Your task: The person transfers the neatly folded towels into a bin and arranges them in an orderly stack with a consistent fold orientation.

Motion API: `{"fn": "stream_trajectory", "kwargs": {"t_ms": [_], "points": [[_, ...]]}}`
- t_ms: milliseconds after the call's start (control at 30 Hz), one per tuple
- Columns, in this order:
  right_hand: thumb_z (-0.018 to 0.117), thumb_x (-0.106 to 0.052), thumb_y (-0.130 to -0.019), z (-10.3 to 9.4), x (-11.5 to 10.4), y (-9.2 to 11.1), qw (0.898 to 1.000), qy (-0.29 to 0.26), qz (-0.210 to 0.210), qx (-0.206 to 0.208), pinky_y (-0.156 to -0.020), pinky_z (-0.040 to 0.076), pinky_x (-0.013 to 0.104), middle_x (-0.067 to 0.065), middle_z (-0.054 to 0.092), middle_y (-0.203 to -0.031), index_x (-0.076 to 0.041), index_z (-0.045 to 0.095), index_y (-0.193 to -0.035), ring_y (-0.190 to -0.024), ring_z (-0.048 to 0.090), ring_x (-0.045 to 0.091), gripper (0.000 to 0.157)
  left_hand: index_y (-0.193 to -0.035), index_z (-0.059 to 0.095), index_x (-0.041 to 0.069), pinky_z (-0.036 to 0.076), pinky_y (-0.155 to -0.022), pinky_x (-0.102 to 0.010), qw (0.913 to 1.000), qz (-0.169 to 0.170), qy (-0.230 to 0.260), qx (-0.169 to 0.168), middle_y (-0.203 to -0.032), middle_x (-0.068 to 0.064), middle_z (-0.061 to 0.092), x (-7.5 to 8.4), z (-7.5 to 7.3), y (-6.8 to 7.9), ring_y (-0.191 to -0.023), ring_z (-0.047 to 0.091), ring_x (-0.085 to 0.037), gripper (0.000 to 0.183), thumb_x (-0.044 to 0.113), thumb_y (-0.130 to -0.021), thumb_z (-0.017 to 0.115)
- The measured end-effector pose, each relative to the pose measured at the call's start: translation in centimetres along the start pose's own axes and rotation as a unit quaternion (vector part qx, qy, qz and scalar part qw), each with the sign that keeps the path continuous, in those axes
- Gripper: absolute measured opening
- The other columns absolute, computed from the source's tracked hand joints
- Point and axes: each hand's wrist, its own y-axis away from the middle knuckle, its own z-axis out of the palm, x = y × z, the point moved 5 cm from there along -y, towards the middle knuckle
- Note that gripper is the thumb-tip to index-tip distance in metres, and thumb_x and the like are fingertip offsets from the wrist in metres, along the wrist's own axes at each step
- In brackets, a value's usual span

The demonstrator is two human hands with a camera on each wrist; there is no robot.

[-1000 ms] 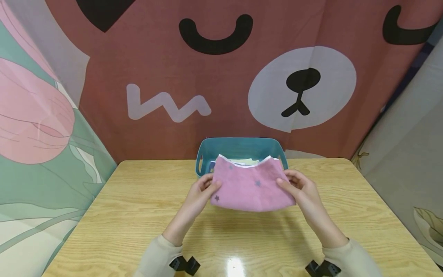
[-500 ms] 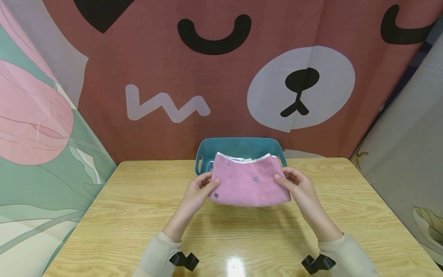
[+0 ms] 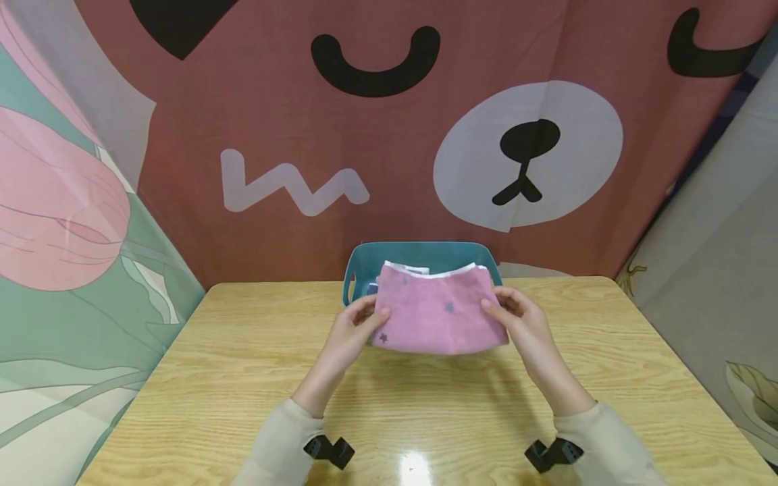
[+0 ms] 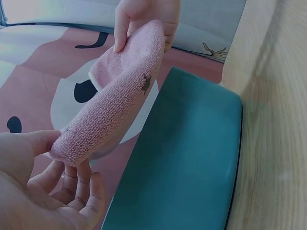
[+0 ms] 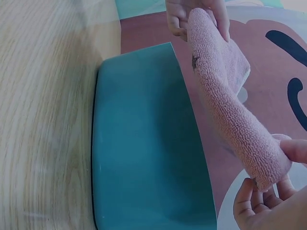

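A folded pink towel with grey stars and a white edge hangs between both hands, above the front of a teal basket. My left hand pinches its left end, thumb on the near face and fingers behind. At the other end, my right hand grips in the same way. Both wrist views show the towel raised over the basket wall, with a gap between them. Part of the basket's contents shows behind the towel as white and blue cloth; the rest is hidden.
The basket stands at the back edge of a wooden table, against a hanging cloth with a bear print. Printed cloths also hang at the left and right. A small black device sits on each sleeve.
Both hands have carried the towel a little forward and up, farther over the basket. It hides more of the basket's contents now. The basket has stayed in place.
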Motion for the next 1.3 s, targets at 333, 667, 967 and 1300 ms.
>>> {"fn": "stream_trajectory", "kwargs": {"t_ms": [333,667,967,1300], "points": [[0.064,-0.033,-0.088,0.1,-0.4,-0.7,1.0,0.012,-0.008,0.0,-0.079,0.044,0.019,-0.001,0.055,-0.105,-0.002,0.051,-0.119,-0.096,0.05,0.011,0.046,-0.12,0.061,0.009,0.047,-0.076,-0.026,0.9998,-0.001,-0.019,0.007,-0.101,-0.006,0.059,0.5,-0.5,-0.6,-0.087,0.055,-0.016,0.035,0.024,-0.089,0.064],[0.064,-0.033,-0.088,0.2,-1.1,-1.8,0.999,0.029,-0.017,0.0,-0.073,0.046,0.02,-0.001,0.056,-0.099,-0.003,0.052,-0.12,-0.09,0.051,0.011,0.045,-0.122,0.06,0.01,0.047,-0.074,-0.027,0.9995,-0.003,-0.012,0.029,-0.1,-0.007,0.058,0.7,-1.0,-1.0,-0.086,0.054,-0.017,0.036,0.025,-0.088,0.064],[0.064,-0.032,-0.088,0.3,-1.6,-2.4,0.999,0.04,-0.029,0.01,-0.073,0.046,0.019,0.001,0.056,-0.103,-0.003,0.053,-0.124,-0.093,0.05,0.011,0.047,-0.121,0.061,0.009,0.047,-0.073,-0.025,0.9983,0.016,-0.016,0.053,-0.102,-0.008,0.058,1.1,-1.3,-1.5,-0.084,0.055,-0.016,0.035,0.022,-0.089,0.064],[0.064,-0.03,-0.089,0.4,-2.3,-2.9,0.998,0.041,-0.041,0.015,-0.069,0.047,0.021,0.001,0.058,-0.101,-0.004,0.055,-0.123,-0.09,0.052,0.012,0.044,-0.122,0.059,0.005,0.048,-0.074,-0.027,0.9984,0.021,-0.006,0.052,-0.112,-0.011,0.06,1.9,-1.5,-2.0,-0.09,0.054,-0.017,0.034,0.015,-0.09,0.061]]}}
